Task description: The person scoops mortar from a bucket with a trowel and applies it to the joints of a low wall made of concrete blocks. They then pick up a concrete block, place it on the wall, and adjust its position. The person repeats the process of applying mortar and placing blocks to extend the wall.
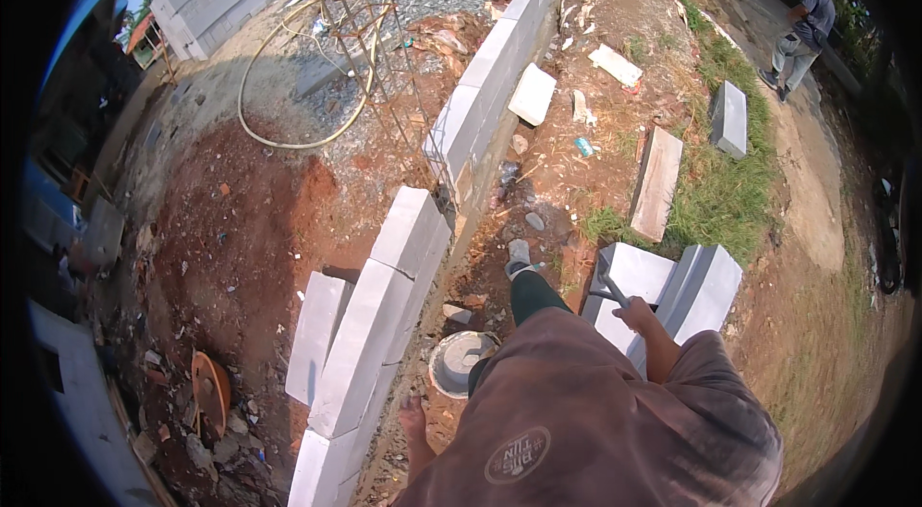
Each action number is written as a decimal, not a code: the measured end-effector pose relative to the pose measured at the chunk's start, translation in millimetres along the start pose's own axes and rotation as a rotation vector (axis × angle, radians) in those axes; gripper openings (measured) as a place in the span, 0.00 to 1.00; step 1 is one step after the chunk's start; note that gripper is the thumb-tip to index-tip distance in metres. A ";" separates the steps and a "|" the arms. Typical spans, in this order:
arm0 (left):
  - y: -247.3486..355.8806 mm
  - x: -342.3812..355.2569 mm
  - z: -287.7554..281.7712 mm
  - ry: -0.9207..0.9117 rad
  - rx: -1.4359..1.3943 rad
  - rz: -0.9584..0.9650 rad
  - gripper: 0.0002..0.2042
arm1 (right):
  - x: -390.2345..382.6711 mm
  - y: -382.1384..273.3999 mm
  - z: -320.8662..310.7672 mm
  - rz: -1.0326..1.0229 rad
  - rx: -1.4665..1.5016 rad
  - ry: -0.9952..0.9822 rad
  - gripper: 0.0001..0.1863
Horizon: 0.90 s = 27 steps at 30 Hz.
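Note:
My right hand point(636, 316) is closed around the handle of a grey tool point(612, 287) with a crosswise head, perhaps a hammer. The tool is above pale lightweight blocks point(706, 291) stacked at my right. My left hand point(413, 421) hangs low beside the block wall point(360, 349), its fingers loosely apart and nothing visible in them. Between the wall and my leg stands a round bucket point(461, 363) with grey material in it. A loose block point(320, 336) leans against the wall's far side.
The wall continues ahead as a second run point(490, 70), past a gap with upright rebar point(370, 36). A pale hose point(252, 113) loops over gravel. A plank point(656, 182) and a block point(729, 119) lie at right. Another person point(805, 32) stands on the path. An orange-brown basin point(210, 392) sits at lower left.

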<state>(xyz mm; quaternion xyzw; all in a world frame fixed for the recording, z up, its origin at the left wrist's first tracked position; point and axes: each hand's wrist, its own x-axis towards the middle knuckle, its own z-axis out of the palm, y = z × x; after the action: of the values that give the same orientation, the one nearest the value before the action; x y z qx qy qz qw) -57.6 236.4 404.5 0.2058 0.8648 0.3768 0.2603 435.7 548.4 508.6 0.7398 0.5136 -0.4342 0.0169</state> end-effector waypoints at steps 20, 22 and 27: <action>-107.1 -183.8 27.6 -0.042 0.277 -0.666 0.25 | 41.8 169.6 16.3 -0.020 0.046 -0.302 0.18; -82.4 -171.0 13.8 -0.027 0.277 -0.648 0.26 | 32.7 143.8 16.0 0.404 -0.077 -0.262 0.15; 46.8 -108.0 1.5 0.170 0.011 -0.508 0.26 | 57.8 157.8 -13.0 0.107 -0.195 -0.382 0.12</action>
<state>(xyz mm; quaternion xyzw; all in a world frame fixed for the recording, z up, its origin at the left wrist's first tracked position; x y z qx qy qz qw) 35.0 207.2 471.0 -0.0489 0.9095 0.3105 0.2721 571.5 523.2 412.1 0.6654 0.5004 -0.5133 0.2083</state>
